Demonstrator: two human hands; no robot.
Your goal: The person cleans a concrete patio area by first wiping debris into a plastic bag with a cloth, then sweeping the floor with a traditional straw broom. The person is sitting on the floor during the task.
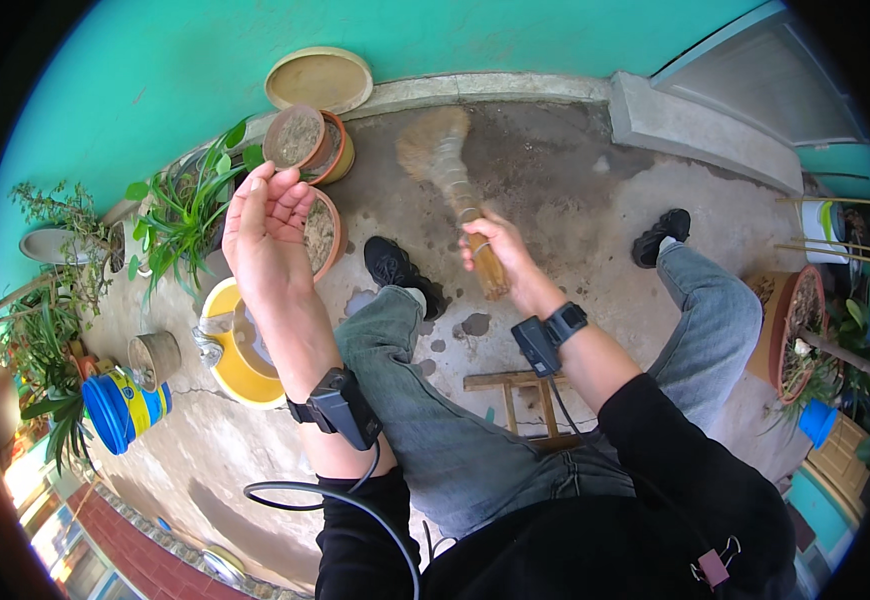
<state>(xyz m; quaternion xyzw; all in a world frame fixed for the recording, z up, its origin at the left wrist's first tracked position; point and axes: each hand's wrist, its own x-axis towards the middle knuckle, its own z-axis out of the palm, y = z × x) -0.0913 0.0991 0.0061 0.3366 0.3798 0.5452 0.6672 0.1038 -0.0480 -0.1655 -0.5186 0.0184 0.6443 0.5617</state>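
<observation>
My right hand (496, 244) grips the handle of a short straw hand broom (454, 172). Its bristle end is blurred and lies over the damp, dark part of the concrete floor (547, 165), towards the wall. My left hand (268, 221) is raised, palm up, fingers loosely curled and holding nothing. Below it in the picture is a yellow basin (229, 315) with a grey cloth (208, 346) over its rim; my forearm hides part of the basin. Beside my left hand stands a terracotta pot of soil (324, 232), partly covered by the hand.
Two stacked soil-filled pots (307, 142) and an oval tray (319, 79) stand by the green wall (480, 37). Leafy potted plants (184, 210) and a blue bucket (116, 412) are at left. A large planter (772, 330) sits at right, a wooden stool (514, 382) under me.
</observation>
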